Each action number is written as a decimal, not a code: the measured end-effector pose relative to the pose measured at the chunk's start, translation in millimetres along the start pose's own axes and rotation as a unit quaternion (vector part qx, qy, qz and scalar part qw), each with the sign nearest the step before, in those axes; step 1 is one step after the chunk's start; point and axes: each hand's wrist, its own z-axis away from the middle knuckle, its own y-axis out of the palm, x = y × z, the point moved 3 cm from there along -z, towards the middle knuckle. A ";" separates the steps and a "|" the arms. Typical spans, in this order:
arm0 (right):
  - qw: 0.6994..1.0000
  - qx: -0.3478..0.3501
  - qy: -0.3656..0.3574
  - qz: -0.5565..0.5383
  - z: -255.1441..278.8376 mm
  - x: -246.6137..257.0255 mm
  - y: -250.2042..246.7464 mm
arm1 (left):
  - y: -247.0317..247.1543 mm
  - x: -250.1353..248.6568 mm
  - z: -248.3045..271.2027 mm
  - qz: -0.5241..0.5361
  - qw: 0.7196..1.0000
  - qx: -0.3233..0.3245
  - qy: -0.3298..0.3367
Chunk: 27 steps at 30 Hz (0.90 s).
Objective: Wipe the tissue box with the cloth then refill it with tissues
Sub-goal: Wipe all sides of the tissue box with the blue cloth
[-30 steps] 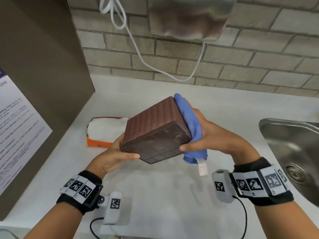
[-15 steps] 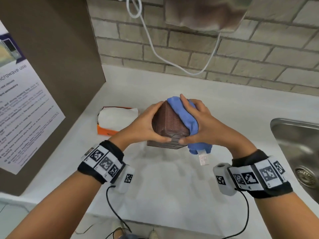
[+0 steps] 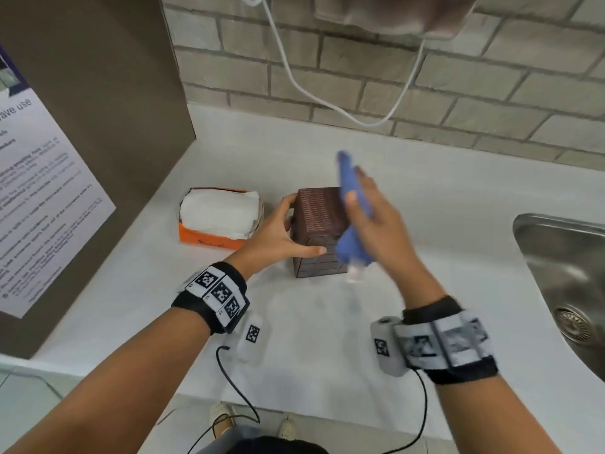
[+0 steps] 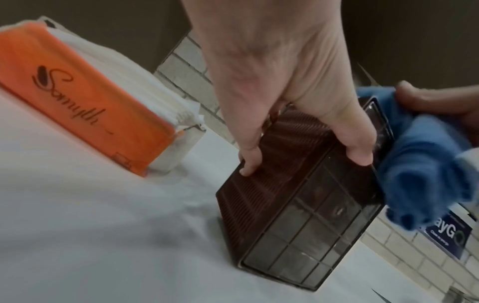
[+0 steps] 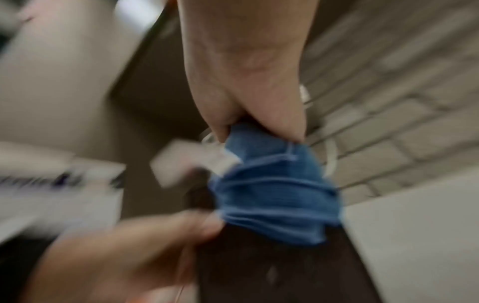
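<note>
The brown woven tissue box stands on end on the white counter, its gridded underside facing me. My left hand grips its left side, thumb across the near face and fingers round the far side. My right hand holds the blue cloth against the box's right side; the cloth's white tag hangs below. An orange pack of white tissues lies left of the box. The right wrist view is blurred.
A brown cabinet side with a printed notice walls off the left. The steel sink is at the right. A brick wall with a hanging white cable backs the counter.
The box has gone from tilted in both hands above the counter to standing on end on it. My right hand with the cloth has slid along the box's right side.
</note>
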 end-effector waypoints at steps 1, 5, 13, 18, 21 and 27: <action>0.989 0.028 -0.036 0.141 2.8 4.9 23.0 | 0.5 2.4 -1.6 0.001 1.000 -0.007 0.000; 0.923 0.051 -0.077 0.373 0.9 9.6 54.1 | -2.9 4.4 -3.2 -0.007 0.999 -0.032 0.006; 0.943 0.055 -0.012 0.329 -14.3 12.9 50.3 | -3.9 7.3 -12.9 -0.019 0.998 -0.051 0.006; 0.961 0.042 -0.058 0.269 -6.7 14.4 54.8 | -5.1 8.3 -12.8 -0.016 0.999 -0.040 0.010; 0.980 0.014 0.032 0.197 -22.2 -17.0 12.6 | -3.1 9.0 -11.7 -0.001 0.999 -0.035 0.008; 0.938 0.069 -0.063 0.334 -4.3 24.1 60.0 | -5.5 8.5 -13.8 -0.035 0.998 -0.057 0.007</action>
